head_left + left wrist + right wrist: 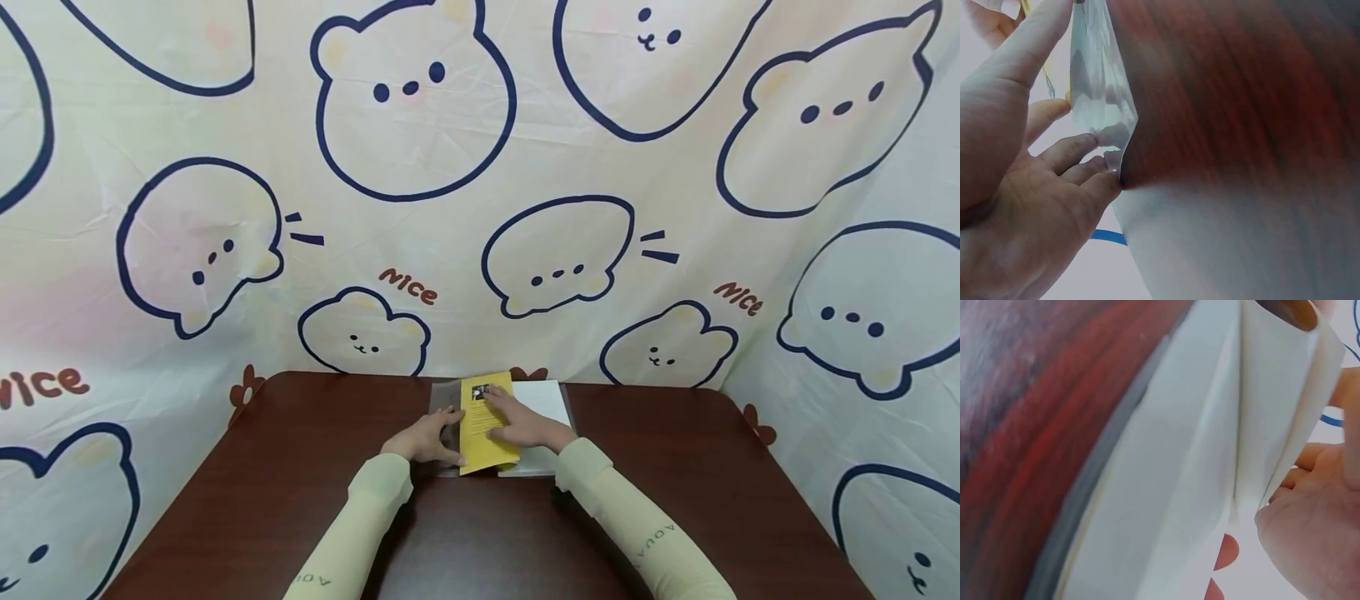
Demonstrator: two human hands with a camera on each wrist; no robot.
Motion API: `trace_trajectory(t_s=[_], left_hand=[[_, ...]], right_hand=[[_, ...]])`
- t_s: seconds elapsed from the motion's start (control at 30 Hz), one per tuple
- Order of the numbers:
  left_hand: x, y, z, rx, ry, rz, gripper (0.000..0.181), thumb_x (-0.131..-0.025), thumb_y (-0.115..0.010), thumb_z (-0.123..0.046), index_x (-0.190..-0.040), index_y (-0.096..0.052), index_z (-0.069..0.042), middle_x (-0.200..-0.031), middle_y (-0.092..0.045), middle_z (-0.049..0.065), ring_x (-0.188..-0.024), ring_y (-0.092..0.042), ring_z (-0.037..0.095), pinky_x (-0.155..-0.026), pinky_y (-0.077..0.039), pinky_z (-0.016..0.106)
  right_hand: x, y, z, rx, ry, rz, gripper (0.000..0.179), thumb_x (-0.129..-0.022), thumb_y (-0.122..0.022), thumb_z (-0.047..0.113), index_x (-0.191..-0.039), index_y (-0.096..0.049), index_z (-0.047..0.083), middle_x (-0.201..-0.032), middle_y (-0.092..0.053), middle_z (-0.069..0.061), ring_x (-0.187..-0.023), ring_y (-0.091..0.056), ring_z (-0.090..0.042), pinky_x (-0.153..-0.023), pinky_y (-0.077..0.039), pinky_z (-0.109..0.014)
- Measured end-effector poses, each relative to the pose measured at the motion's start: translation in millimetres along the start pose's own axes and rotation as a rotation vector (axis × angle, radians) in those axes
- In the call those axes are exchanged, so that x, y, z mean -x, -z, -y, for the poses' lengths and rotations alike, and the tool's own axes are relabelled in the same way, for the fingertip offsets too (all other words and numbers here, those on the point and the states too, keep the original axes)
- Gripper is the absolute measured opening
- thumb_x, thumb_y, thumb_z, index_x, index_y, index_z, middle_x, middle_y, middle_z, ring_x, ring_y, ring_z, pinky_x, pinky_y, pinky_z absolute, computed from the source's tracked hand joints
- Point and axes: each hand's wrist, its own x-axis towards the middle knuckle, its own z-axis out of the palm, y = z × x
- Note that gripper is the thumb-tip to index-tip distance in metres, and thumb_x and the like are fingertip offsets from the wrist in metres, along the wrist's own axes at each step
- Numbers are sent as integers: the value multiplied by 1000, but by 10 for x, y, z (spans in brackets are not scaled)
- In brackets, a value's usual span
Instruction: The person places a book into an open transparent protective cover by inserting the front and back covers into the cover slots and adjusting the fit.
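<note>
Near the middle of the table's (300,450) far edge, my left hand (424,437), fingers loosely spread, touches clear plastic (444,398) beside the yellow sheet's (476,437) left side. The sheet's long axis runs from far edge toward near edge. My right hand (528,425) is nearer, lying open across it, with white pages (546,400) to the right. "Nice" shows on the cloth (450,229); the sheet's print is too small to read; my right sleeve (645,533) says "AQUA".
</note>
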Motion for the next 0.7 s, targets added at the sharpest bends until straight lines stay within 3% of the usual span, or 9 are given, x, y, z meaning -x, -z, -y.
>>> trace_trajectory(t_s=[0.13, 0.33, 0.47, 0.7], left_hand=[[6, -11, 33, 25, -7, 4, 94, -77, -90, -35, -156, -43, -16, -166, -28, 15, -154, -22, 38, -119, -29, 60], [17, -18, 45, 31, -14, 13, 97, -78, -89, -39, -158, -39, -18, -167, -27, 13, -155, -21, 37, -120, -28, 59], [21, -23, 41, 33, -6, 8, 98, -78, -89, -40, -159, -38, -18, -167, -27, 12, -155, -21, 37, -120, -27, 59], [7, -34, 69, 22, -12, 5, 98, -79, -88, -40, -159, -37, -17, -168, -25, 11, -155, -20, 36, -121, -25, 58]], right_hand=[[44, 22, -51, -38, -15, -19, 83, -97, -62, 40, -161, -25, 3, -171, -5, -13, -159, -3, -30, -125, -18, -54], [105, 62, -97, -1, -53, -10, 90, -96, -63, 48, -162, -21, 4, -172, -6, -11, -159, -5, -28, -125, -20, -52], [131, 149, -97, -5, -62, 35, 92, -92, -70, 44, -160, -24, 2, -171, -10, -10, -158, -12, -27, -124, -23, -50], [100, 236, -60, 76, -81, 102, 90, -91, -71, 48, -161, -29, 11, -171, -16, -6, -158, -14, -25, -124, -23, -50]])
